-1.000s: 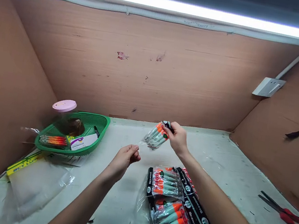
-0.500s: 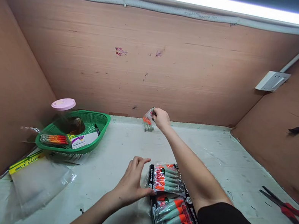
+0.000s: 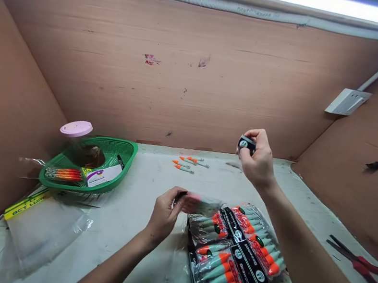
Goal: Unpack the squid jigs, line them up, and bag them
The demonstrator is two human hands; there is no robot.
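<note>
My left hand (image 3: 164,215) pinches the end of a clear packet of fishing lures (image 3: 201,205), smeared by motion, above the stack. Up to the right, my right hand (image 3: 257,158) grips a small black card (image 3: 247,144) with a round white logo, like the packets' header cards; its rest is hidden by my fingers. Under and between my hands lie several lure packets (image 3: 219,278), with pale green bodies, orange heads and black headers. Several loose orange-tipped fishing lures (image 3: 184,168) with hooks rest near the back wall.
At left stands a green basket (image 3: 129,165) holding a pink-lidded jar (image 3: 77,128) and a packet of red-orange lures (image 3: 65,174). A clear bag with a yellow header (image 3: 45,228) lies before it. Red-handled scissors (image 3: 364,270) lie at right, below a wall socket (image 3: 348,102).
The lures from the bag in my right hand now lie loose at the back. That hand moved right and holds a black card. My left hand has taken a lure packet; more stacked packets show.
</note>
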